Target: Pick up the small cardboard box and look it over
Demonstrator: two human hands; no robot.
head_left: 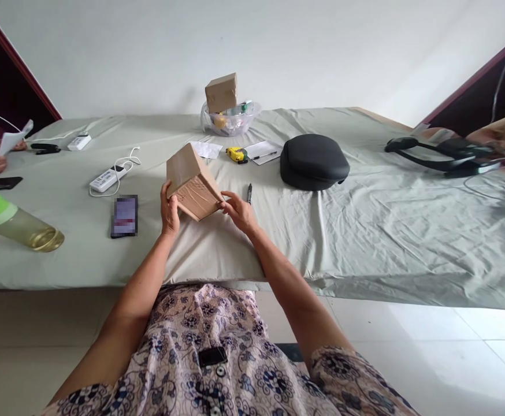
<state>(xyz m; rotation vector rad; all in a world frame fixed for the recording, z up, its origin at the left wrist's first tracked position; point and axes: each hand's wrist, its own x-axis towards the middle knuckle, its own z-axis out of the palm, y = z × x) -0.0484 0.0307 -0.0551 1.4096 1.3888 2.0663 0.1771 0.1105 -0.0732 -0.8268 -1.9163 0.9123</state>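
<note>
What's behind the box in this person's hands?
Beyond the held box, white paper shows on the tablecloth. Whatever lies directly behind the box is covered.

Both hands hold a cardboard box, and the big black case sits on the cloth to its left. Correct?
One fix: the black case sits to the right of the cardboard box, not the left, as the head view shows. The rest stands: the left hand and right hand both hold the box, and the case is on the cloth.
</note>
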